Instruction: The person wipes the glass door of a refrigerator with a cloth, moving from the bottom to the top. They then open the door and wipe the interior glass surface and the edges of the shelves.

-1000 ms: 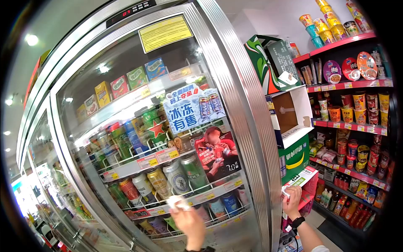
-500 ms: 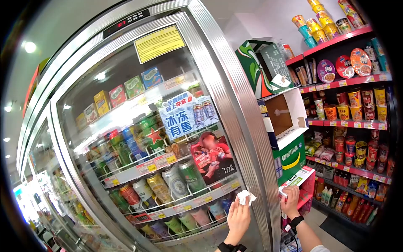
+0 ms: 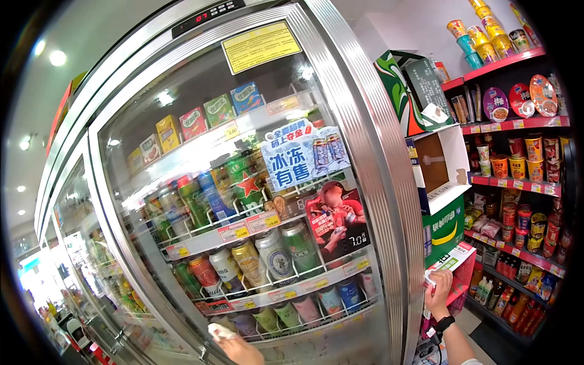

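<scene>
My left hand is low in the view, in front of the lower glass of the fridge door. Its fingers press on a crumpled white tissue against the glass. To the right, beyond the metal door frame, my right hand is beside the stacked cartons, with its fingers curled round a small white object that I cannot make out. Behind the glass stand rows of drink cans, and small colourful boxes are on the top shelf.
A blue-and-white poster and a yellow notice are on the door. Stacked cartons stand right beside the fridge. Shelves with cup noodles and bottles are at the far right.
My left hand has moved left and down across the glass with the tissue. The view has shifted, so the fridge appears further right. My right hand remains by the cartons.
</scene>
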The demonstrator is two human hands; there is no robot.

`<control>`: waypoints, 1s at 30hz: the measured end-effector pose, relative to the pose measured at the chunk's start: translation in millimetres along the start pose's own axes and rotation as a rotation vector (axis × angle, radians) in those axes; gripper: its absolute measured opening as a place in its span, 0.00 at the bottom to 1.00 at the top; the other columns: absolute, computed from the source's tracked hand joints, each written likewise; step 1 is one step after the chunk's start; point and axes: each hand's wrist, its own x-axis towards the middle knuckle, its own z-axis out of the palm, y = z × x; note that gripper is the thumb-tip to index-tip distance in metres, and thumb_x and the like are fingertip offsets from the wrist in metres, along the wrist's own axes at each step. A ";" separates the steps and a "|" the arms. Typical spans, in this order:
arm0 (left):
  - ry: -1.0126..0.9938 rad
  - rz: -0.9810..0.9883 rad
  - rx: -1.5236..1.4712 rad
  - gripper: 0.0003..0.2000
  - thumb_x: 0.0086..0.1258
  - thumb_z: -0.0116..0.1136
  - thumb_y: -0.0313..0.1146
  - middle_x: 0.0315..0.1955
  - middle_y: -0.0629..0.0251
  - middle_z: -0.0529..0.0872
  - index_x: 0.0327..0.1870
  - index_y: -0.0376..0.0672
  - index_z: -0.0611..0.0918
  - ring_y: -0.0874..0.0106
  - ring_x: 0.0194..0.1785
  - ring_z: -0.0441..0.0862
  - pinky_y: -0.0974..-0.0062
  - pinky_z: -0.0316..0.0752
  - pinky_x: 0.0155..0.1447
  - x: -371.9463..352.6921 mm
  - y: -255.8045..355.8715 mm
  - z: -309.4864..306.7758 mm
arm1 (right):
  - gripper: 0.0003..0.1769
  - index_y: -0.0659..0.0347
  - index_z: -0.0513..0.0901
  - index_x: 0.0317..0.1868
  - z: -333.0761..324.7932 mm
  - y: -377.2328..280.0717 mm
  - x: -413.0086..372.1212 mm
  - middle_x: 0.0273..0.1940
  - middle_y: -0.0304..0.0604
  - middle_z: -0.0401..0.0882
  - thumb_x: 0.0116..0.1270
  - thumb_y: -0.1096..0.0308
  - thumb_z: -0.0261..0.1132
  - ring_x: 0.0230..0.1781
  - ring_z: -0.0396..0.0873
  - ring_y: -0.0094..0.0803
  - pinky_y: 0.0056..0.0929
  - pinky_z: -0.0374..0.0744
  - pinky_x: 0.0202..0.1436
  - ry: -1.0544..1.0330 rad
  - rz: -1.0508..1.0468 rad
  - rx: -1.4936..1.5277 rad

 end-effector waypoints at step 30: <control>-0.266 0.564 -0.426 0.22 0.64 0.52 0.35 0.57 0.50 0.74 0.62 0.45 0.74 0.53 0.64 0.68 0.55 0.47 0.71 -65.0 251.2 0.4 | 0.12 0.59 0.73 0.38 -0.4 5.4 1.0 0.40 0.46 0.75 0.51 0.70 0.58 0.46 0.72 0.43 0.46 0.65 0.58 0.045 -0.036 0.019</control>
